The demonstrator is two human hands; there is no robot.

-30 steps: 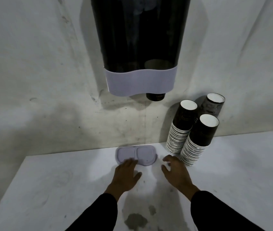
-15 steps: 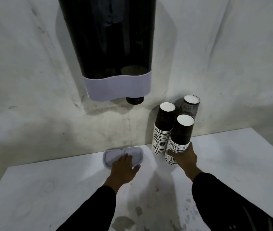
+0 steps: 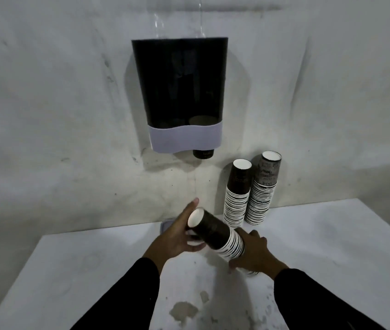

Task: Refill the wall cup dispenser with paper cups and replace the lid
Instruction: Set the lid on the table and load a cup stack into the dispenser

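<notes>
A dark wall cup dispenser (image 3: pixel 182 91) with a pale lower band hangs on the wall, its top uncovered; one cup's base (image 3: pixel 203 154) pokes out underneath. My right hand (image 3: pixel 253 254) grips the lower end of a stack of black paper cups (image 3: pixel 215 234), tilted to the left above the table. My left hand (image 3: pixel 177 232) supports the stack's upper end with fingers spread along it. The grey lid (image 3: pixel 165 225) lies on the table against the wall, mostly hidden behind my left hand.
Two more stacks of cups (image 3: pixel 237 194) (image 3: pixel 264 186) stand against the wall at the right. The white table (image 3: pixel 332 246) has stains (image 3: pixel 183 310) near its front. The wall (image 3: pixel 46 115) is rough and grey.
My right hand has lifted the nearest cup stack off the table and tilted it leftwards. My left hand has left the lid and now holds the stack's upper end.
</notes>
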